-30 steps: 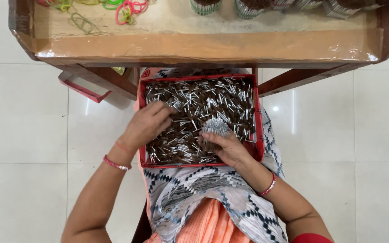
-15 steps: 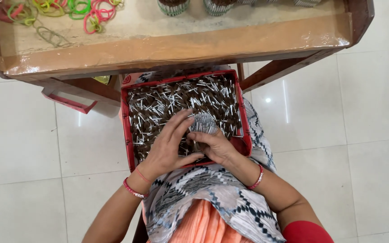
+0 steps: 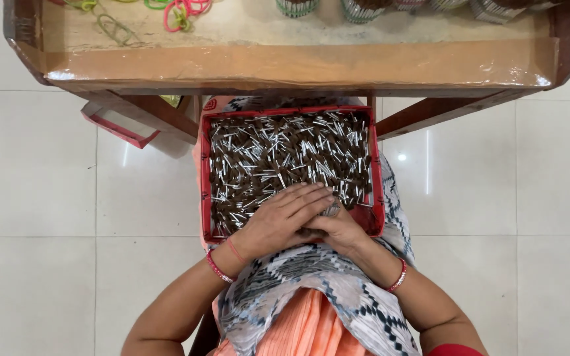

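Observation:
A red box (image 3: 204,171) rests on my lap, filled with several short brown sticks with silver tips (image 3: 285,151). At the box's near edge my right hand (image 3: 343,232) is closed around a small bundle of the sticks (image 3: 330,210), of which only the silver ends show. My left hand (image 3: 282,221) lies flat over the right hand and the bundle, fingers pointing right and pressed against it.
A low wooden table (image 3: 298,64) with raised sides stands just beyond the box. On it lie coloured rubber bands (image 3: 183,12) at the left and several round bundles (image 3: 357,8) along the far edge. A small red tray (image 3: 117,125) sits under the table's left side. White floor tiles surround me.
My left hand left the loose sticks at the box's left and came across onto my right hand and its bundle. Both hands drew back to the box's near edge.

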